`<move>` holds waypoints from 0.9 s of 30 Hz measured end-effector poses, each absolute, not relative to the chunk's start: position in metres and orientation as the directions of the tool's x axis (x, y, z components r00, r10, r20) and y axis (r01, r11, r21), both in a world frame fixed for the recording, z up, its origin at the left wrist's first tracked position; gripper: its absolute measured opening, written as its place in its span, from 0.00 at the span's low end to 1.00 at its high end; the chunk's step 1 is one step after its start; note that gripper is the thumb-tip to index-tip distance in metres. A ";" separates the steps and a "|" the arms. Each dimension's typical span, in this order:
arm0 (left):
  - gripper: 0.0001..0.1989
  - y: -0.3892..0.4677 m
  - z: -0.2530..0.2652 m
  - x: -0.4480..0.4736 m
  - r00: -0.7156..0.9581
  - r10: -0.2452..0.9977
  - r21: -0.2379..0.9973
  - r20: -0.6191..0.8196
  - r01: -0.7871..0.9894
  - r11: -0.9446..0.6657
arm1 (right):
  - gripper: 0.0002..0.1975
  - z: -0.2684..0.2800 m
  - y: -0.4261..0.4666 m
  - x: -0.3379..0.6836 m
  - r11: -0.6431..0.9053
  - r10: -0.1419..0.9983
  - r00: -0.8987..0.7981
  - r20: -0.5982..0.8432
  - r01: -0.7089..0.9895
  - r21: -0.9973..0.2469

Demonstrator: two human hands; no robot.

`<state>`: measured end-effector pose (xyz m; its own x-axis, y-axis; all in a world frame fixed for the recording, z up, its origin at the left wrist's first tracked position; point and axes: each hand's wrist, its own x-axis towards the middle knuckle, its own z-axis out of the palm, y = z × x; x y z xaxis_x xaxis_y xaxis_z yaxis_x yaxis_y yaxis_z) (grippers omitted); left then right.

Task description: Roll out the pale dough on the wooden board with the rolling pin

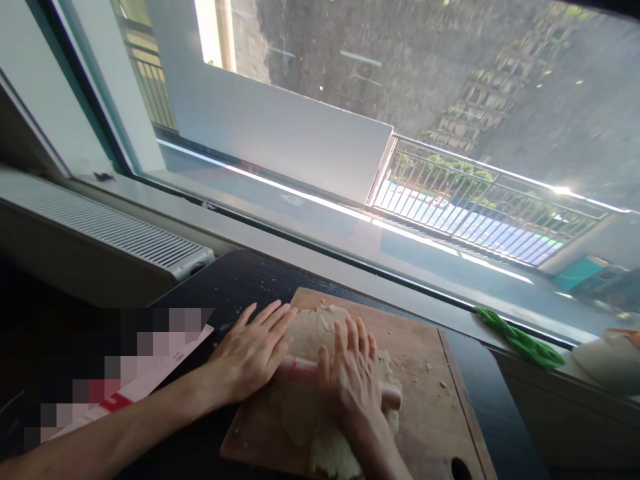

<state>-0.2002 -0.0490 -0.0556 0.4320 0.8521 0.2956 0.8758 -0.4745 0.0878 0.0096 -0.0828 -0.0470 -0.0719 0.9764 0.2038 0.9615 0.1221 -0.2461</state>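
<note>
A wooden rolling pin lies across a flattened, ragged-edged sheet of pale dough on a wooden cutting board. My right hand rests palm down over the pin's right part, fingers stretched forward and slightly apart. At the pin's left end is my left hand, also flat with its fingers extended. Its palm hides that end, so whether it presses on the pin I cannot tell. Small dough crumbs are scattered on the board to the right.
Under the board is a dark table against a windowsill. A green cloth lies on the sill at right, near a pale rounded object. Left of the table stands a white radiator. A pink-and-red printed packet lies beside my left forearm.
</note>
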 end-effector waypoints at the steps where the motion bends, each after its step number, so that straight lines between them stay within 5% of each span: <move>1: 0.26 -0.057 -0.057 -0.204 0.472 0.828 0.079 0.304 0.853 -0.516 | 0.27 -0.049 -0.091 0.009 0.164 0.969 -0.111 0.223 0.958 -0.236; 4: 0.26 -0.061 -0.059 -0.205 0.486 0.814 0.084 0.320 0.841 -0.535 | 0.26 -0.050 -0.096 0.010 0.225 0.957 -0.174 0.233 0.951 -0.214; 9: 0.27 -0.022 -0.053 -0.188 0.331 0.906 0.137 0.265 0.917 -0.375 | 0.28 -0.042 -0.055 0.013 0.106 0.987 -0.070 0.145 0.961 -0.255; 15: 0.26 -0.046 -0.060 -0.199 0.478 0.831 0.111 0.284 0.845 -0.524 | 0.27 -0.048 -0.078 0.010 0.218 0.960 -0.172 0.220 0.953 -0.208; 21: 0.27 -0.005 -0.052 -0.183 0.305 0.911 0.144 0.279 0.924 -0.353 | 0.28 -0.039 -0.035 0.011 0.087 0.986 -0.051 0.156 0.969 -0.232; 27: 0.26 -0.042 -0.057 -0.197 0.488 0.822 0.089 0.293 0.842 -0.532 | 0.26 -0.046 -0.076 0.008 0.244 0.943 -0.193 0.270 0.955 -0.167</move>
